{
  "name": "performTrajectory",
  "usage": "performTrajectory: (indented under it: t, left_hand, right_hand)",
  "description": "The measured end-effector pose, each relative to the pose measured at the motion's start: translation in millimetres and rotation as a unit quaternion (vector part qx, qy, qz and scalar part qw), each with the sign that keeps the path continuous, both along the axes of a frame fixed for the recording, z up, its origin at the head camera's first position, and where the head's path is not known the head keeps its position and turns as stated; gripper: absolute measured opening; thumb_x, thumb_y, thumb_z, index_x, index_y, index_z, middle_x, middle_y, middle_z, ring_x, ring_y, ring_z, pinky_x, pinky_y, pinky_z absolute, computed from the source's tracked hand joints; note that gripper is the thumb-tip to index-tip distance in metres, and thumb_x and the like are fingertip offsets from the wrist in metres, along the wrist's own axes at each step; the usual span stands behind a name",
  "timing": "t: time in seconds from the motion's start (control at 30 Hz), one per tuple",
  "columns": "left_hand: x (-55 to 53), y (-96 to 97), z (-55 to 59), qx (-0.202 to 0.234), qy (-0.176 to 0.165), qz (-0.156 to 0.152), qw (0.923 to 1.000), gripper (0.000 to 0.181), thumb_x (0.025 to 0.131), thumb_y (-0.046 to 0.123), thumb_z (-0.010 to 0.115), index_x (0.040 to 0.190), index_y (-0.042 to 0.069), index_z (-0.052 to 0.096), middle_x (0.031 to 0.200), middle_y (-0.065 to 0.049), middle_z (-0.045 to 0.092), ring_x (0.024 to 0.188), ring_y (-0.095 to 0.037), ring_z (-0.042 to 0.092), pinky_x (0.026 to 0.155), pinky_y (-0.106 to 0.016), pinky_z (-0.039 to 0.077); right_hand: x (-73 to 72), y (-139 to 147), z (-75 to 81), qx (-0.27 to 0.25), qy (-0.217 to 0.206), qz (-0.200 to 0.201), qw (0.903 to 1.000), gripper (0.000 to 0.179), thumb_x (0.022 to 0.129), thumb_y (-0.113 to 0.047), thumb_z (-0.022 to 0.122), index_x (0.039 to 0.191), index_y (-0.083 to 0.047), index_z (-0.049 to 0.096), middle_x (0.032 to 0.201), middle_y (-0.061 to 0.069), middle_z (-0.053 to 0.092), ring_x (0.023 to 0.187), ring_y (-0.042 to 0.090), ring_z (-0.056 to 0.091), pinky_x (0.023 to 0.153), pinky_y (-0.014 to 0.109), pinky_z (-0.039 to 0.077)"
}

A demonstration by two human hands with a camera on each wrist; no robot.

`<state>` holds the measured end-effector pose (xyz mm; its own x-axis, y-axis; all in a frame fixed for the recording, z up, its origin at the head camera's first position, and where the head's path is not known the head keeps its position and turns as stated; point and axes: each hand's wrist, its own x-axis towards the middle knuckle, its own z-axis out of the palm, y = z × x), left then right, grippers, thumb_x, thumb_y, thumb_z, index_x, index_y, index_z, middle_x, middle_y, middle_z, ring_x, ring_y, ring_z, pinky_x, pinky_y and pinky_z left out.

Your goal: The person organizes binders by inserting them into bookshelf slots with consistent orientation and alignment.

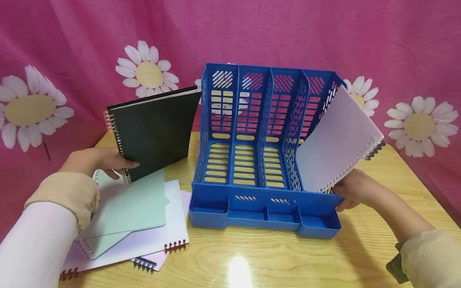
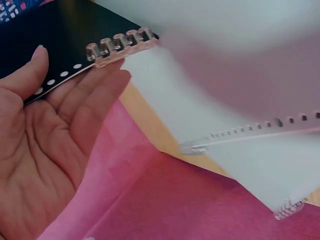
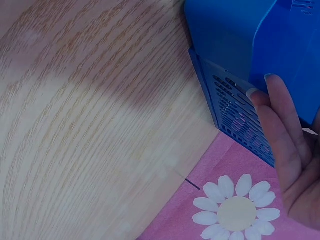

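My left hand (image 1: 111, 161) grips a black ring-bound notebook (image 1: 153, 132) by its bound edge, with the thumb on the cover. The notebook stands upright, tilted, over a pile of pale notebooks. In the left wrist view its clear binding rings (image 2: 122, 46) sit beside my fingertips. A pale pink ring-bound notebook (image 1: 335, 139) leans outward from the rightmost section of a blue file organizer (image 1: 267, 195). At its lower bound edge, my right hand (image 1: 354, 189) holds it, partly hidden behind it. Two fingers (image 3: 282, 120) extend along the organizer's front right corner in the right wrist view.
Pale green notebooks (image 1: 134, 209) lie stacked over a white notebook (image 1: 173, 203) with red rings, left of the organizer. A lilac notebook (image 1: 158, 259) pokes out beneath. The wooden table (image 1: 285, 267) backs onto a pink flowered cloth (image 1: 265, 23). Shallow trays line the organizer's front.
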<state>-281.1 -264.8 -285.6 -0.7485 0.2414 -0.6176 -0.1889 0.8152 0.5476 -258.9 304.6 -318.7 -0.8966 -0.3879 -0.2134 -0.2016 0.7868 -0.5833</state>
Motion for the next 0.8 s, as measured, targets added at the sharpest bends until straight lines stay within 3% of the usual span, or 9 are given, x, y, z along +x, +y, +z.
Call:
performTrajectory:
  t: [0.17,0.27,0.4,0.63,0.8]
  left_hand:
    - [1.0,4.9,1.8,0.0,0.007,-0.017,0.9998,0.065,0.1,0.024,0.041,0.141,-0.012,0.005,0.141,-0.037,0.027,0.121,-0.042,0.045,0.096,-0.044,0.048]
    - [0.2,5.5,-0.4,0.022,0.028,-0.024,0.9991,0.056,0.099,0.016,0.038,0.138,-0.014,0.01,0.137,-0.037,0.034,0.107,-0.031,0.055,0.088,-0.039,0.054]
    - [-2.9,5.3,-2.1,0.054,0.045,-0.018,0.9974,0.051,0.097,0.009,0.034,0.137,-0.014,0.012,0.135,-0.037,0.035,0.098,-0.024,0.057,0.08,-0.035,0.057]
    - [-1.5,8.0,16.5,0.079,0.059,0.001,0.9951,0.062,0.098,0.007,0.033,0.143,-0.007,-0.006,0.143,-0.041,0.018,0.112,-0.042,0.051,0.081,-0.037,0.056]
    - [2.3,5.9,30.6,0.086,0.063,0.025,0.994,0.075,0.098,0.006,0.037,0.146,0.003,-0.021,0.148,-0.038,0.0,0.112,-0.049,0.05,0.078,-0.038,0.057]
  right_hand:
    - [0.9,1,-0.7,-0.013,-0.01,-0.007,0.9998,0.037,0.086,0.004,0.05,0.12,0.015,0.042,0.094,0.03,0.056,0.056,0.022,0.067,0.051,0.038,0.057]
    - [1.7,1,-0.9,-0.01,-0.009,-0.002,0.9999,0.037,0.086,0.004,0.05,0.121,0.015,0.042,0.094,0.03,0.057,0.055,0.022,0.067,0.05,0.037,0.057]
    - [2.4,1,-0.9,-0.003,-0.009,-0.003,0.9999,0.035,0.086,0.004,0.05,0.118,0.015,0.043,0.09,0.027,0.058,0.055,0.021,0.066,0.05,0.037,0.057]
    - [4.8,1,1.5,-0.001,-0.006,-0.006,1.0,0.033,0.086,0.005,0.05,0.117,0.015,0.043,0.084,0.022,0.056,0.054,0.019,0.065,0.05,0.038,0.057]
    - [4.1,2,2.1,-0.001,0.002,0.0,1.0,0.032,0.085,0.006,0.05,0.114,0.016,0.042,0.078,0.017,0.05,0.055,0.018,0.065,0.05,0.036,0.056]
